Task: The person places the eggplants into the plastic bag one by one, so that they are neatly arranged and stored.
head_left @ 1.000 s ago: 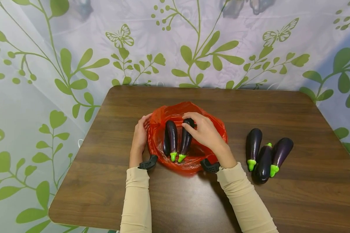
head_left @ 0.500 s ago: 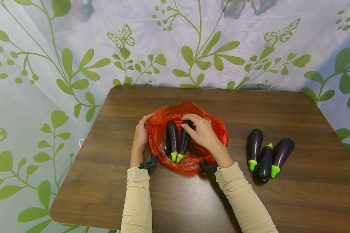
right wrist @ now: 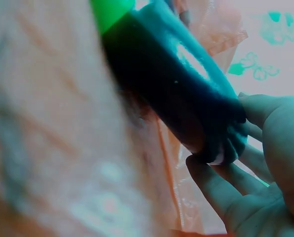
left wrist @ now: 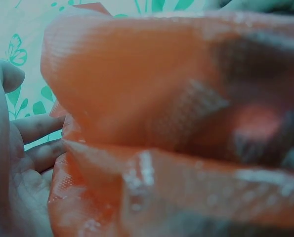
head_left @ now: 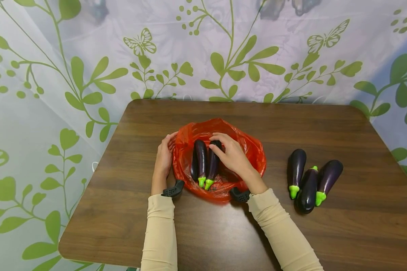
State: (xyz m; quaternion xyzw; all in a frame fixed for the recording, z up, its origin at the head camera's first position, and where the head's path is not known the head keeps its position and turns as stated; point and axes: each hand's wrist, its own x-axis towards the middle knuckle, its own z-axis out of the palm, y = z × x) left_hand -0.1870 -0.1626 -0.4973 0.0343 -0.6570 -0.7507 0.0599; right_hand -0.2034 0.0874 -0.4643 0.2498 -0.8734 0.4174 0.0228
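Note:
A red plastic bag [head_left: 184, 139] stands with its mouth spread wide in the middle of the table. My right hand [head_left: 233, 152] reaches into it and holds the blunt end of a dark purple eggplant [head_left: 213, 163] between thumb and fingers; its green stem end points toward me. Directly left of it lies another eggplant [head_left: 201, 158], partly covering a third, darker one [head_left: 194, 167]. Outside the bag, my left hand [head_left: 162, 156] rests against its left wall. In the left wrist view the left thumb [left wrist: 11, 76] stands off the plastic and the extended fingers touch the bag's outside.
Three more eggplants lie close together on the wooden table [head_left: 369, 226], right of the bag: a left one [head_left: 296, 169], a middle one [head_left: 306, 192] with its stem pointing away, and a right one [head_left: 329, 177]. A patterned cloth [head_left: 196, 49] hangs behind the table.
My right hand has shifted slightly left with the eggplant, which now lies closer beside the other eggplants in the bag. The left hand has stayed at the bag's side.

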